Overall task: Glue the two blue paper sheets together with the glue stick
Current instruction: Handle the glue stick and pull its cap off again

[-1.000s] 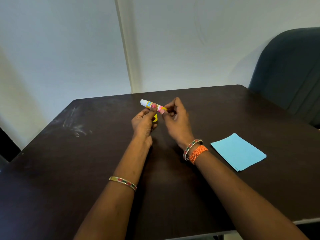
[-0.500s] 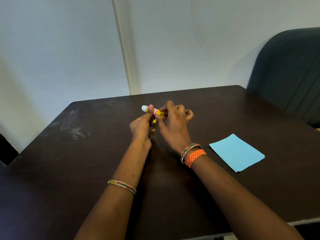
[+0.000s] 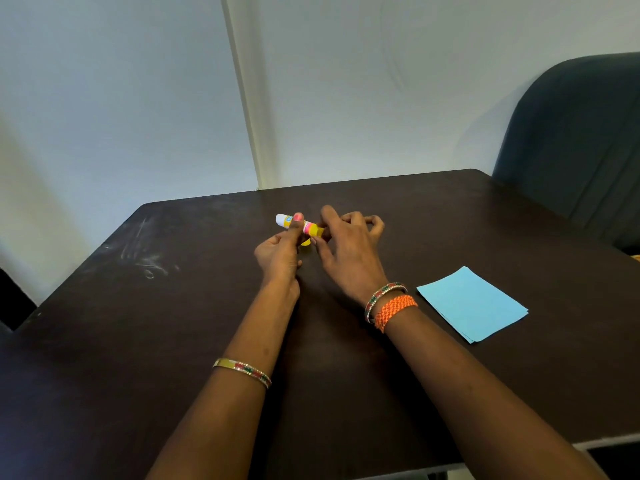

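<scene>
Both hands grip the glue stick [image 3: 300,227] above the dark table [image 3: 173,341]: left hand [image 3: 278,252] pinches its middle, right hand [image 3: 348,249] pinches its yellow end. Right of the stick, near the right wrist, the blue paper sheets [image 3: 472,303] lie stacked on the table.

A dark brown bench [image 3: 145,341] fills the lower part of the view, with pale scratch marks [image 3: 149,261] near its left side. Behind it stand plain white walls [image 3: 381,98] that meet in a corner. A dark chair [image 3: 581,140] sits at the right.
</scene>
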